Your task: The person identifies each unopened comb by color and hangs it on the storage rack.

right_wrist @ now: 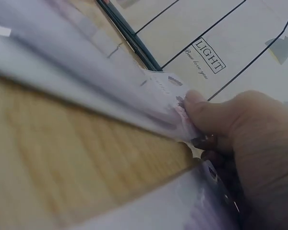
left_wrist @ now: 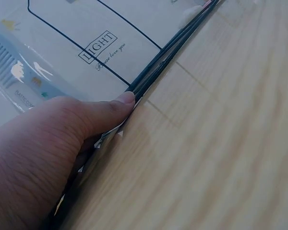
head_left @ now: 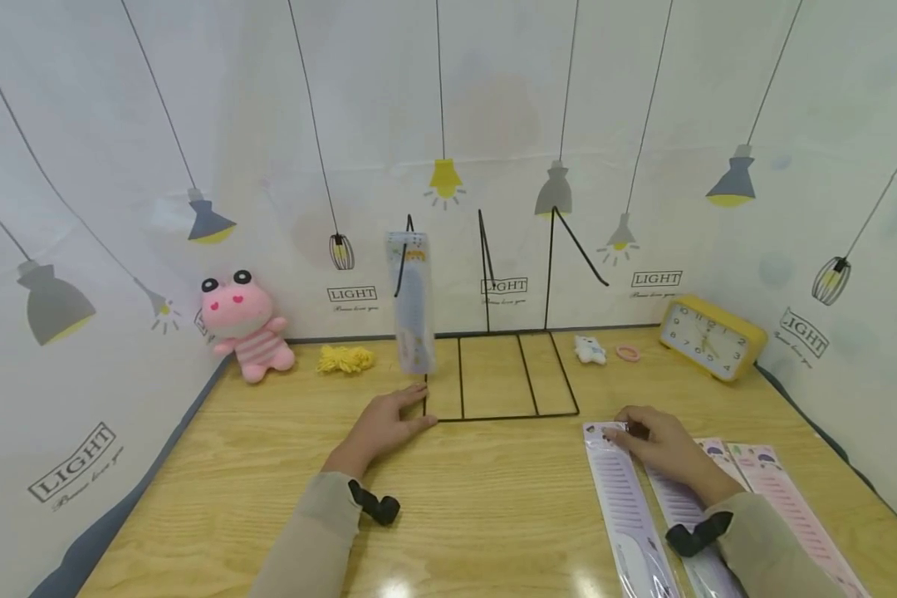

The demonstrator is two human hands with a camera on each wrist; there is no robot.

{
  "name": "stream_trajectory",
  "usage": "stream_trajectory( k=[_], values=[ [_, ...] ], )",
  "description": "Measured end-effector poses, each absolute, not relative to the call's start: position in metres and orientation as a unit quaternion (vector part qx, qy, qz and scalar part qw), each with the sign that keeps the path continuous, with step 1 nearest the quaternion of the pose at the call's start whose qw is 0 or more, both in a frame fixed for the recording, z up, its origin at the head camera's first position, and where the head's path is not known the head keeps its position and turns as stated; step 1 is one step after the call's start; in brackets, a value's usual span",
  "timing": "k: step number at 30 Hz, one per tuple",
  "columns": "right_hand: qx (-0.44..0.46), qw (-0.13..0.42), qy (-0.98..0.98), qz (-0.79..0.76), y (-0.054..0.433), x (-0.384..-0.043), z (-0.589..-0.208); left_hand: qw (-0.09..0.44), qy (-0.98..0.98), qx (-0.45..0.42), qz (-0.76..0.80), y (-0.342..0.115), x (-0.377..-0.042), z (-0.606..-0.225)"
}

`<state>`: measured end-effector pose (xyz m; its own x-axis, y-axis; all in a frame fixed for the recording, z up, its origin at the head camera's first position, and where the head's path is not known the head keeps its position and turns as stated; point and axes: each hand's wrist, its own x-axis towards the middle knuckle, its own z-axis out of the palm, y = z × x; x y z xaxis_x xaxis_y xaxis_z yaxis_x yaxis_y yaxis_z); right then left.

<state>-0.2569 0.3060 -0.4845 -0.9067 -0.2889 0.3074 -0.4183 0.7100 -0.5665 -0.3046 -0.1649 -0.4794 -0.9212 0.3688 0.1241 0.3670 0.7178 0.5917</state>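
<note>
My left hand (head_left: 383,422) rests at the front left corner of a black wire rack (head_left: 504,418), with fingers stretched along its base wire. In the left wrist view, the thumb (left_wrist: 113,112) touches the dark wire and the other fingers are hidden. My right hand (head_left: 661,444) pinches the top end of a purple packaged comb (head_left: 622,498), thumb on its face; in the right wrist view the pack (right_wrist: 165,88) tilts off the table. A blue packaged comb (head_left: 413,307) hangs on the rack's left hook.
Beside the right forearm lie another purple packaged comb (head_left: 676,496) and a pink one (head_left: 781,498). Along the back stand a pink plush toy (head_left: 252,324), yellow yarn (head_left: 345,359), a small white figure (head_left: 590,350), a pink ring (head_left: 628,354) and a yellow clock (head_left: 713,336).
</note>
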Motion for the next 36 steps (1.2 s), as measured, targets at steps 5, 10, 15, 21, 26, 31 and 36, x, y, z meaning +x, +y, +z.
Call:
stream_trajectory(
  k=[5,10,15,21,26,31,36],
  values=[
    [0.163,0.087,-0.914,0.362,0.305,-0.254,-0.481,0.002,0.927,0.197,0.319,-0.164,-0.305,-0.479],
    [0.163,0.126,-0.901,0.382,0.304,-0.253,-0.479,0.0,0.925,0.203,0.32,-0.164,-0.305,-0.479],
    [0.139,0.161,-0.877,0.43,0.303,-0.255,-0.479,-0.004,0.926,0.206,0.315,-0.164,-0.305,-0.479],
    [0.115,0.138,-0.857,0.484,0.301,-0.252,-0.475,-0.001,0.928,0.206,0.312,-0.164,-0.305,-0.478],
    [0.1,0.136,-0.857,0.488,0.299,-0.25,-0.474,0.002,0.927,0.205,0.314,-0.164,-0.304,-0.477],
    [0.074,0.13,-0.851,0.504,0.298,-0.248,-0.472,0.001,0.927,0.204,0.316,-0.164,-0.303,-0.477],
    [0.058,0.121,-0.846,0.516,0.296,-0.246,-0.469,-0.006,0.926,0.208,0.316,-0.165,-0.303,-0.477]
  ],
)
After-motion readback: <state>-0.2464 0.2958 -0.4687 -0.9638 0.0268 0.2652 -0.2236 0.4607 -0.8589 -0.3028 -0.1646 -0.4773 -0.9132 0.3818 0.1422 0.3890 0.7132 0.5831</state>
